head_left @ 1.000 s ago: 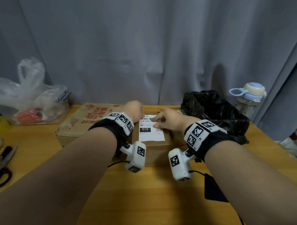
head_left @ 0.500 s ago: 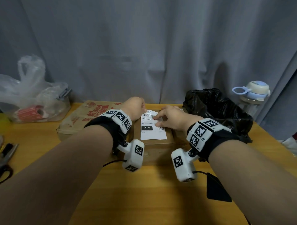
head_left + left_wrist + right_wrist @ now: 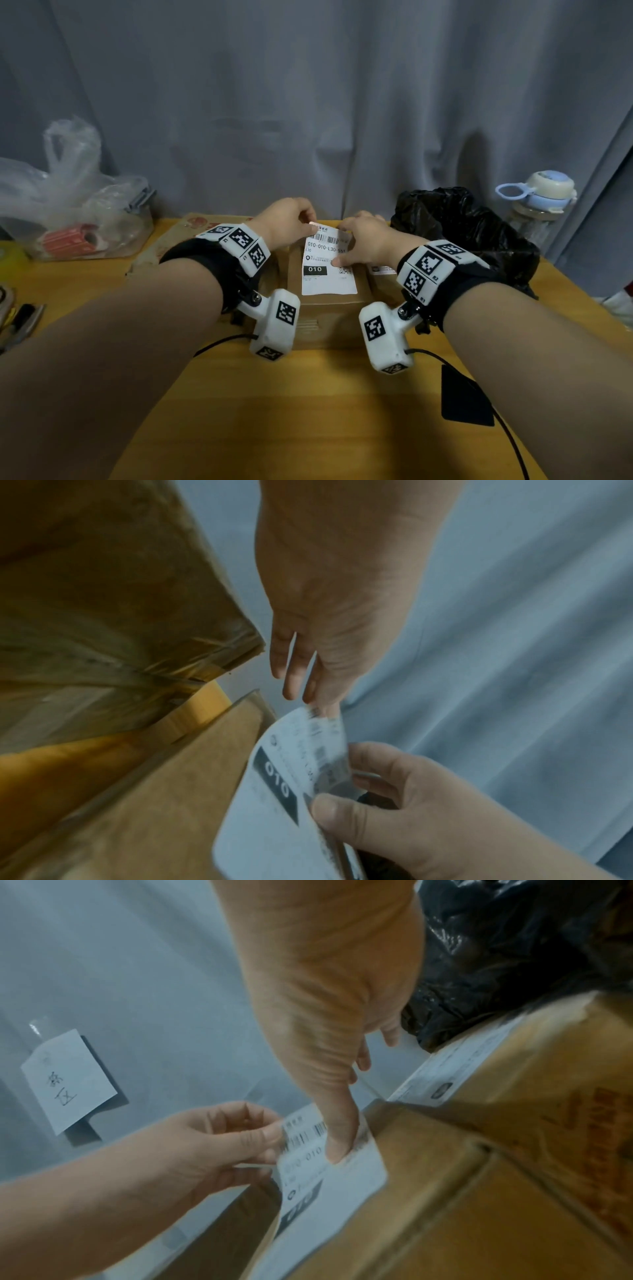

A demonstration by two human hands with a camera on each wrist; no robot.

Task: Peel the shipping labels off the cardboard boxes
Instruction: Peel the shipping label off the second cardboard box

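A small cardboard box [image 3: 325, 325] stands mid-table, and a white shipping label [image 3: 329, 281] marked 010 is stuck on its top. My left hand [image 3: 310, 222] pinches the label's far left corner between thumb and fingers. My right hand [image 3: 342, 245] holds the far right edge, thumb lying on the print. The left wrist view shows the label [image 3: 260, 818] curling up off the box [image 3: 154, 804] at its far end. In the right wrist view my right thumb [image 3: 337, 1150] presses on the barcode area of the label [image 3: 342, 1185].
A second box with its own label [image 3: 383, 270] sits just right of the first. A large flattened carton [image 3: 164, 246] lies behind on the left. A black plastic bag [image 3: 462, 233], a water bottle [image 3: 537, 198], a clear bag [image 3: 68, 212] and tools [image 3: 17, 322] line the table sides.
My left hand has moved from beside the label to pinch its far left corner. The label's far edge has lifted off the box. The right hand shifted slightly along the right edge.
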